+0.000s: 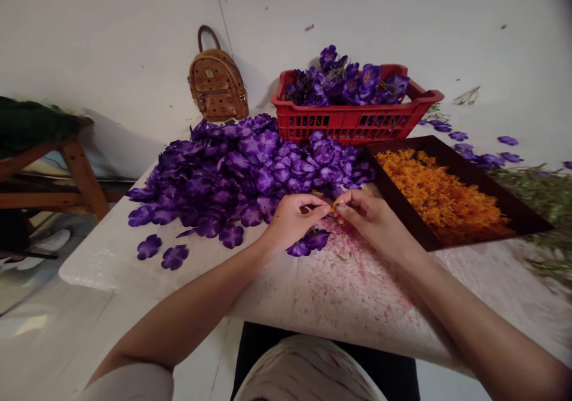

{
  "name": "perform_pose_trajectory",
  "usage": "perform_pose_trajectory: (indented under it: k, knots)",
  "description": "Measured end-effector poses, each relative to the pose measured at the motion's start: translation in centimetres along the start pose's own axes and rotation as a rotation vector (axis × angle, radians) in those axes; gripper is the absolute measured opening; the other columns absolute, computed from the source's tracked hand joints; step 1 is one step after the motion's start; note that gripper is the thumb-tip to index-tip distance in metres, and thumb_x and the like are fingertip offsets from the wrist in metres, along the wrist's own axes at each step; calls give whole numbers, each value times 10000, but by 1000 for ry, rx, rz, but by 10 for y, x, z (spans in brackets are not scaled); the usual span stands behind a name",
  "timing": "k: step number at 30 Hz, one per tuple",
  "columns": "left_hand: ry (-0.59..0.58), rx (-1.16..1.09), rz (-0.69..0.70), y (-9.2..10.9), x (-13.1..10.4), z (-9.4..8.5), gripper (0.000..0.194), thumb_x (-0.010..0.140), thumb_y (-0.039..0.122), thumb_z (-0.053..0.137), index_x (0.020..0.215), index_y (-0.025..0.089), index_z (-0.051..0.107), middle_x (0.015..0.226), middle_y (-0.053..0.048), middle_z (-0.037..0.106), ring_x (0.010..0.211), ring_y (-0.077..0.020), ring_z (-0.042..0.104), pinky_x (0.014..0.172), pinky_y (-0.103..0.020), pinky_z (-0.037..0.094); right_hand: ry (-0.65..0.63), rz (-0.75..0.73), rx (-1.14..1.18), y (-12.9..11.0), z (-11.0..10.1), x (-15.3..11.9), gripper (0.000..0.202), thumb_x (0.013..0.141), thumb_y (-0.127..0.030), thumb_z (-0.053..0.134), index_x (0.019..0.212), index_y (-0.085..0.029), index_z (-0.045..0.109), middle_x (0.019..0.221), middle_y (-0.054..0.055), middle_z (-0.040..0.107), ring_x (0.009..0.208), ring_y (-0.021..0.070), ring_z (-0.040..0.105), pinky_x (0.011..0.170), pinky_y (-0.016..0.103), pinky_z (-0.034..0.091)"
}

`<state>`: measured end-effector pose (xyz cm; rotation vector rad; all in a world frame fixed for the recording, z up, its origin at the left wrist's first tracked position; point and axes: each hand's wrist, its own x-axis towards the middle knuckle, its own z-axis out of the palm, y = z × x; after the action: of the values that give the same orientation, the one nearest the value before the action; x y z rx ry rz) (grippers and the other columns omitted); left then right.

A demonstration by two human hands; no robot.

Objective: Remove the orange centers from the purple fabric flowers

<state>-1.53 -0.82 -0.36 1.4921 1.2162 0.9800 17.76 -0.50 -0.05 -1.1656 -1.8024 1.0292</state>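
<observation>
My left hand (297,216) and my right hand (366,213) meet fingertip to fingertip over the table (313,297). Both pinch a small orange flower piece (332,209), partly covered by the fingers. Just under my left hand lie a few purple petals (308,243). Behind my hands spreads a large heap of purple petal pieces (232,168). To the right, a dark tray (431,241) holds a pile of orange flower centres (442,192).
A red crate (344,118) with purple flowers stands against the wall, near a brown backpack (218,85). Green stems (536,204) and loose petals lie at the far right. A wooden stand (83,174) is at the left.
</observation>
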Motion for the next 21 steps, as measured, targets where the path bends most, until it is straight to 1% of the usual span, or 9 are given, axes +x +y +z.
perform_pose_trajectory:
  k: [3, 7, 8, 10, 12, 14, 18, 21]
  knots:
    - [-6, -20, -15, 1, -1, 0, 121, 887, 243, 743, 854, 142, 802, 774, -28, 767, 596, -103, 567, 582, -230, 422, 17, 7, 34, -1, 2, -1, 153, 918, -370, 633, 859, -230, 640, 793, 25, 642, 742, 198, 593, 692, 342, 457]
    - [6, 7, -5, 1, -1, 1, 109, 878, 243, 763, 857, 147, 810, 777, -29, 777, 593, -107, 575, 592, -238, 438, 71, 26, 44, 2, 2, -1, 203, 893, -424, 692, 804, -248, 645, 805, 30, 656, 788, 221, 603, 743, 376, 465]
    - [14, 12, 2, 0, -1, 1, 108, 880, 243, 764, 866, 149, 814, 791, -34, 786, 598, -110, 586, 597, -242, 446, 89, 54, 76, 3, 1, -1, 230, 879, -450, 720, 795, -251, 640, 805, 33, 666, 794, 227, 614, 759, 387, 480]
    - [33, 20, 27, -1, 0, 1, 105, 887, 238, 761, 887, 154, 824, 859, -51, 812, 645, -122, 632, 628, -249, 468, 106, 147, 217, 2, -2, -2, 299, 842, -506, 779, 798, -254, 625, 803, 35, 690, 790, 229, 645, 795, 406, 519]
    - [45, 19, 58, -1, 1, 0, 106, 894, 231, 755, 910, 161, 833, 942, -67, 830, 729, -142, 682, 669, -254, 492, 74, 261, 416, 0, -4, -2, 359, 791, -532, 842, 813, -249, 623, 817, 34, 711, 786, 215, 672, 818, 404, 550]
    - [35, 3, 75, -2, 1, 0, 123, 899, 240, 751, 944, 166, 839, 984, -75, 834, 770, -153, 703, 677, -254, 501, 16, 351, 585, -3, -6, -3, 384, 736, -508, 903, 826, -237, 647, 829, 26, 717, 772, 182, 670, 800, 362, 559]
    - [-13, -45, 77, -3, 1, 2, 154, 890, 263, 757, 973, 162, 837, 976, -73, 831, 673, -125, 665, 604, -234, 483, -63, 449, 783, -7, -6, -4, 370, 688, -416, 964, 865, -218, 706, 802, 8, 706, 731, 130, 631, 700, 274, 532]
    - [-46, -75, 71, -4, 0, 4, 148, 884, 268, 757, 958, 159, 825, 921, -61, 817, 633, -113, 643, 582, -223, 477, -75, 489, 842, -6, -3, -3, 378, 662, -391, 986, 850, -208, 713, 766, -1, 694, 715, 117, 624, 662, 245, 519]
